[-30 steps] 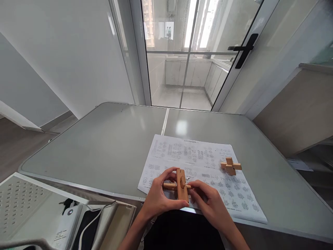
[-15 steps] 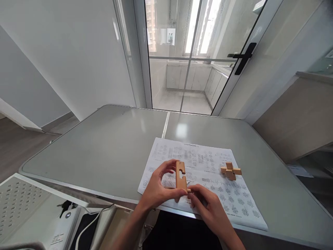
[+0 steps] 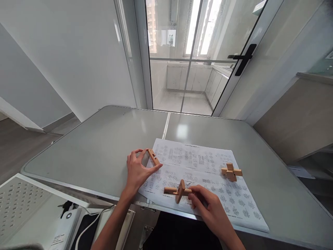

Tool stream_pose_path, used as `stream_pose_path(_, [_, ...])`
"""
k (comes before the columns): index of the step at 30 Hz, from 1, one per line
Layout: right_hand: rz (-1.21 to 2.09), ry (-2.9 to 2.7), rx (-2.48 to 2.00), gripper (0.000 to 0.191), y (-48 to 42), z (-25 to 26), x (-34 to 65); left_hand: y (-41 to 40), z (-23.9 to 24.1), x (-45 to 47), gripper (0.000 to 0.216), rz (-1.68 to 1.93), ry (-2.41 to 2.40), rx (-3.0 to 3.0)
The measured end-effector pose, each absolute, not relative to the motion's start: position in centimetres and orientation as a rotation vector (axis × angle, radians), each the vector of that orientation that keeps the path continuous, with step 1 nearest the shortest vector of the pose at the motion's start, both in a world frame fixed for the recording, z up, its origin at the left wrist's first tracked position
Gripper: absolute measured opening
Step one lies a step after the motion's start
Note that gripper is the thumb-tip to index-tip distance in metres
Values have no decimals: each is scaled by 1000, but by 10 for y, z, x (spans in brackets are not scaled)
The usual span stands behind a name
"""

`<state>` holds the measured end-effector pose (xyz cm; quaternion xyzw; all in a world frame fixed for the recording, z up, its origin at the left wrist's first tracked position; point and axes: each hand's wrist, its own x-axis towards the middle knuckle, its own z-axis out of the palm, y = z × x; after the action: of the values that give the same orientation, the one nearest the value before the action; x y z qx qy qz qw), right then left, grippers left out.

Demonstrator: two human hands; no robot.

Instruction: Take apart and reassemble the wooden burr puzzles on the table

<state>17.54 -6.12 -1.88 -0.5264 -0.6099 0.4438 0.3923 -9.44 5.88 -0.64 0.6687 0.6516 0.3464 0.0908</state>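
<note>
One notched wooden block (image 3: 154,157) is pinched in the left hand (image 3: 137,170) over the left side of the printed sheet (image 3: 200,173); the right hand (image 3: 208,205) grips a wooden cross piece (image 3: 180,191) above its near side. Interlocked wooden bars (image 3: 231,172) sit at its right edge, a perforated bin (image 3: 26,182) to its left.

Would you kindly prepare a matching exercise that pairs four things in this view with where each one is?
Things
1. notched wooden block
2. interlocked wooden cross
3. wooden rod with crosswise plate
4. black door handle

Places
A. in the right hand
B. on the glass door
C. in the left hand
D. at the printed sheet's right edge

Pairs: 1-C, 2-D, 3-A, 4-B
</note>
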Motion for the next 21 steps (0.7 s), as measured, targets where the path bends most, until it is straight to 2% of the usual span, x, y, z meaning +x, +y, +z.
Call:
stream_pose_path(13, [1101, -1567, -1339, 31, -61, -22, 177, 62, -12, -91, 78, 789, 2047, 2063])
stream_pose_path(18, [1123, -1550, -1326, 29, -61, -22, 177, 61, -12, -91, 86, 881, 2008, 2016])
stream_pose_path(21, [1130, -1548, -1320, 29, -61, -22, 177, 51, -3, -88, 62, 1083, 1781, 2027])
